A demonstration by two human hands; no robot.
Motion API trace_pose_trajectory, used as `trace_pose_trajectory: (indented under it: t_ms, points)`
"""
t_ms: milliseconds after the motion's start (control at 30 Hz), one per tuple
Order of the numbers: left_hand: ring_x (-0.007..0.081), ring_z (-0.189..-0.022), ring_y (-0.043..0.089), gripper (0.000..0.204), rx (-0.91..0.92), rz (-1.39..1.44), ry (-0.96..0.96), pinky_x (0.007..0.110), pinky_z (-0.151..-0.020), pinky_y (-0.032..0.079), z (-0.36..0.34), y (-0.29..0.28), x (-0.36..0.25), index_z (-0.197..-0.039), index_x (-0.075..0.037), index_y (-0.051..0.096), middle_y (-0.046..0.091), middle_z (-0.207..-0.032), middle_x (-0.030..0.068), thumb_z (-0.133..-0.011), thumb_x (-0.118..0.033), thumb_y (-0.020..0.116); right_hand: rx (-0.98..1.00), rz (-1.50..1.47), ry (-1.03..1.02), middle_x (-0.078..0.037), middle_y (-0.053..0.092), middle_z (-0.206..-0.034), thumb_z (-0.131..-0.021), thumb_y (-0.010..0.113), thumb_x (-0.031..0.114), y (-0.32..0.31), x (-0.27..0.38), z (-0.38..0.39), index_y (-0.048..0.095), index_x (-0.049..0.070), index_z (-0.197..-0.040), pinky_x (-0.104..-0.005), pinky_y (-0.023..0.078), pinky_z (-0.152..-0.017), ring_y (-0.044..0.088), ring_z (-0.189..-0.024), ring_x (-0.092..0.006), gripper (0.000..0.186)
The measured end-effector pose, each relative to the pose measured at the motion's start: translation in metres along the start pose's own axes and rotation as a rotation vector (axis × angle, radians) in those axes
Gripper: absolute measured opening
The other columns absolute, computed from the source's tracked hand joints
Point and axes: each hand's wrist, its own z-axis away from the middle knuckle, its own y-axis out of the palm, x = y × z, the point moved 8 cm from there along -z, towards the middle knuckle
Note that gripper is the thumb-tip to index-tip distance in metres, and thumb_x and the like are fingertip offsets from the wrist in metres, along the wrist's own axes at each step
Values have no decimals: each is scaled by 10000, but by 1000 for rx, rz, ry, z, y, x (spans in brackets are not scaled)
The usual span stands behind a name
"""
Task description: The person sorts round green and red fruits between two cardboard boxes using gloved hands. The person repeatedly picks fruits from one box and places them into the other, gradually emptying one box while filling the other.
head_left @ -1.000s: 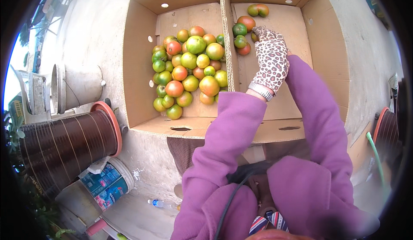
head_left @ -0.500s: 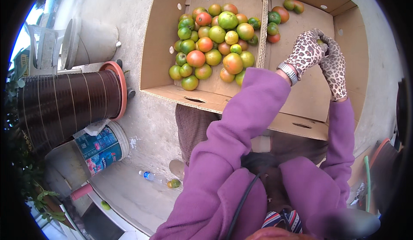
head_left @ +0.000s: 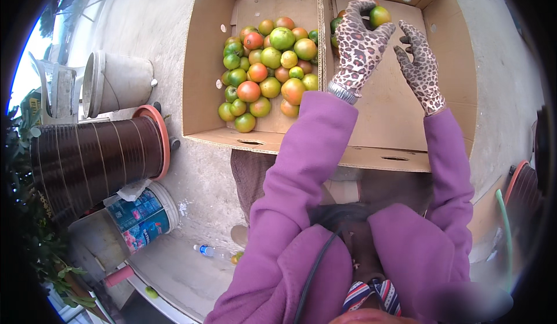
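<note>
Right fingers [head_left: 411,32] spread, left fingers [head_left: 353,13] curled by 1 green-orange tomato [head_left: 380,15], grip unclear

The grey concrete floor [head_left: 200,176] bears cardboard boxes [head_left: 400,121], a whitish bucket [head_left: 125,80] and a brown pot [head_left: 98,164].

Left grip [head_left: 362,45] partly hides green tomatoes [head_left: 335,25] behind it. Top edge crops cardboard boxes [head_left: 447,51]. Left purple sleeve [head_left: 290,173] overlaps tomato [head_left: 236,258] beside plastic bottle [head_left: 218,253]. Lower-right grey shape [head_left: 470,302] blurred, unidentifiable.
</note>
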Motion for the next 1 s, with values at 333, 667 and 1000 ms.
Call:
trace_pose_trajectory:
  t_ms: [333, 667, 1000]
  points:
    - [236, -967, 648, 363, 171, -1000, -153, 351, -822, 531, 12, -175, 72, -1092, -22, 653, 683, -994, 166, -741, -74, 731, 128, 251, -68, -103, 559, -1307, -903, 585, 209, 18, -14, 10, 554, 139, -1284, -382, 428, -1015, 518, -1221, -249, 389]
    - [334, -1060, 595, 390, 57, -1115, -1, 377, -943, 469, 15, -178, 75, -1184, -4, 588, 625, -1112, 205, -795, 27, 583, 159, 211, -64, -120, 585, -1268, -899, 604, 164, 26, -21, 12, 579, 109, -1253, -381, 426, -1024, 526, -1210, -280, 359]
    - [314, -889, 625, 267, 23, -417, 306, 376, -805, 495, 2, 14, -2, -1104, -24, 624, 635, -980, 174, -839, -48, 604, 338, 286, 75, -145, 534, -1328, -882, 595, 172, 43, -46, 21, 541, 123, -1288, -410, 429, -1003, 542, -1178, -311, 413]
